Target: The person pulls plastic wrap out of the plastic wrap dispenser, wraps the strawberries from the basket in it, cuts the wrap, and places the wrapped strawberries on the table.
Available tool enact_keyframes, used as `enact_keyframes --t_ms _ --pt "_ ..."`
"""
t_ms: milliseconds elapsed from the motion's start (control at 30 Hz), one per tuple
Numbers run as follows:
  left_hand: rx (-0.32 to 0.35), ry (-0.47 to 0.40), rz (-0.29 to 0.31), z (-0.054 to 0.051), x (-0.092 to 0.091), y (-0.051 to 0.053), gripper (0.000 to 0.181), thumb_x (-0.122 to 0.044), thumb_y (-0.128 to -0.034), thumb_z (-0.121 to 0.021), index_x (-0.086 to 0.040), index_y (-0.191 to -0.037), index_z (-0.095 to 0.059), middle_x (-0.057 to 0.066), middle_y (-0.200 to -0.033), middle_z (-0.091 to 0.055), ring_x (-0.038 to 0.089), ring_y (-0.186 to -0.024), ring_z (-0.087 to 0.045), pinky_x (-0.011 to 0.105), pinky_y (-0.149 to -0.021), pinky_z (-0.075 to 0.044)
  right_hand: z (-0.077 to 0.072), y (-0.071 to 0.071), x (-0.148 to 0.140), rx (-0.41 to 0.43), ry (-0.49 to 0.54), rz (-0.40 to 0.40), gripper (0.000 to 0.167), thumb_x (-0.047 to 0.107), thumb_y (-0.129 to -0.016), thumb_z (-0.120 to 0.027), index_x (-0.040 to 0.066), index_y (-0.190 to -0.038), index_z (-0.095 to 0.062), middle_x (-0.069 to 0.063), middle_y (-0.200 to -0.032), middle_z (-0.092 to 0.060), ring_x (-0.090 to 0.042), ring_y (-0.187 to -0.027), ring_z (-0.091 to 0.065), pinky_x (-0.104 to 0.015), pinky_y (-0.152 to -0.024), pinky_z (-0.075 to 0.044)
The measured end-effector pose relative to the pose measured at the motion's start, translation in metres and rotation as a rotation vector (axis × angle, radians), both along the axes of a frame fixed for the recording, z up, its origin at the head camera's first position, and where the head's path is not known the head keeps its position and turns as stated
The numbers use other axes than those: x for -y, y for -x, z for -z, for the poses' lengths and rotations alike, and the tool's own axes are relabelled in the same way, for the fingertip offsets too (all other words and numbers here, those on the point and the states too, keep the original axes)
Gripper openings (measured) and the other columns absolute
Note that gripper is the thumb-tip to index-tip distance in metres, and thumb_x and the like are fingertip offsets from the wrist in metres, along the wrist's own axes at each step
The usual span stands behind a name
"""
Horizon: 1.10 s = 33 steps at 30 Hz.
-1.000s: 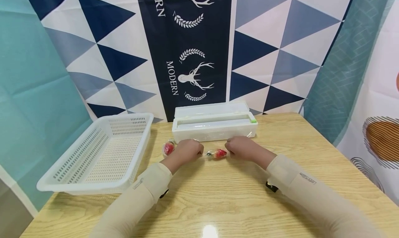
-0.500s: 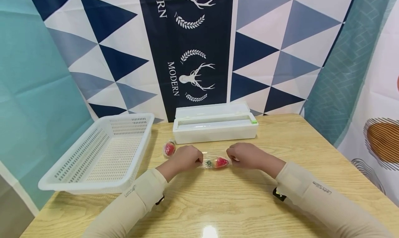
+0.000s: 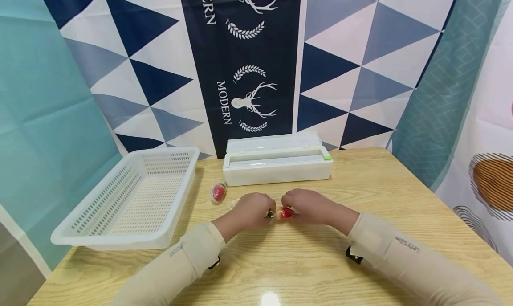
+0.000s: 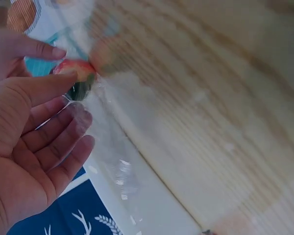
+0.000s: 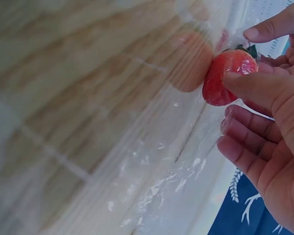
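A red strawberry (image 3: 286,214) with green leaves is held between both hands just above the wooden table, in the middle of the head view. Clear plastic film (image 5: 154,183) clings about it and trails off to one side. My left hand (image 3: 254,210) pinches the leafy end, its thumb lying on the fruit in the left wrist view. From the other side, my right hand (image 3: 308,206) has its thumb pressed on the red flesh (image 5: 223,81), with the fingertips behind. The lower fingers of both hands are loosely bent. A second strawberry (image 3: 218,193), wrapped in film, lies behind the left hand.
Behind the hands stands a long white box (image 3: 276,174) with its lid raised and a pale roll inside. To the left is a white perforated basket (image 3: 172,232). A patterned cloth (image 3: 248,52) hangs at the table's (image 3: 272,266) back edge.
The hands have come nearer to the person and closer together. The strawberry, earlier in full view between them, is now partly covered by the fingers. The wrapped strawberry has stayed put.
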<state>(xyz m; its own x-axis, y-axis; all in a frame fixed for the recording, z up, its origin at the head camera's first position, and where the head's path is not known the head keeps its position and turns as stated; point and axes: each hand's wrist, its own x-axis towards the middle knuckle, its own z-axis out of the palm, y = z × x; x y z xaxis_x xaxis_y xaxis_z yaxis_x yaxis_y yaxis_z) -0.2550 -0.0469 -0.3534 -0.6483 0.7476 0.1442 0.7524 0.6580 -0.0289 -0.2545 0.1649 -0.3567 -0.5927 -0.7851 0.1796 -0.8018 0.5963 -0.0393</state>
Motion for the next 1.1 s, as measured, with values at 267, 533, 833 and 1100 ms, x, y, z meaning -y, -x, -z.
enact_keyframes --t_ms 267,533,833,1100 --pt "-0.009 -0.041 -0.055 0.003 -0.003 0.009 0.015 -0.008 -0.0825 -0.069 -0.018 -0.072 -0.065 -0.009 -0.067 -0.053 0.008 -0.06 -0.044 0.023 -0.051 -0.038 -0.003 0.014 0.0 0.125 0.055 0.017 0.01 0.004 -0.084 -0.072 0.009 -0.092 -0.068 0.004 -0.083 -0.063 -0.01 -0.073 -0.055 -0.029 -0.069 -0.05" --pt "-0.051 -0.115 -0.089 0.003 -0.005 0.015 0.027 -0.01 -0.0819 -0.076 -0.012 -0.107 -0.068 0.001 -0.1 -0.064 0.016 -0.093 -0.06 0.028 -0.077 -0.052 0.002 0.031 -0.001 0.177 0.083 0.047 0.011 0.006 -0.089 -0.065 0.004 -0.096 -0.073 0.002 -0.085 -0.064 -0.011 -0.077 -0.057 -0.031 -0.073 -0.051" --pt "-0.084 -0.124 0.028 0.0 -0.01 0.01 0.013 -0.006 -0.0775 -0.076 -0.013 -0.088 -0.071 -0.004 -0.087 -0.062 0.011 -0.078 -0.06 0.021 -0.064 -0.049 -0.013 0.026 -0.009 0.106 0.2 0.084 0.021 0.006 -0.078 -0.079 0.005 -0.097 -0.07 -0.006 -0.095 -0.063 -0.024 -0.089 -0.059 -0.038 -0.08 -0.051" --pt "-0.008 -0.058 -0.029 0.002 -0.015 0.012 0.016 -0.015 -0.0799 -0.078 -0.014 -0.095 -0.072 -0.005 -0.085 -0.062 0.008 -0.073 -0.055 0.022 -0.064 -0.048 0.001 0.027 -0.005 0.164 0.121 0.052 0.025 0.007 -0.075 -0.081 0.009 -0.097 -0.068 0.001 -0.093 -0.061 -0.016 -0.086 -0.057 -0.035 -0.08 -0.051"
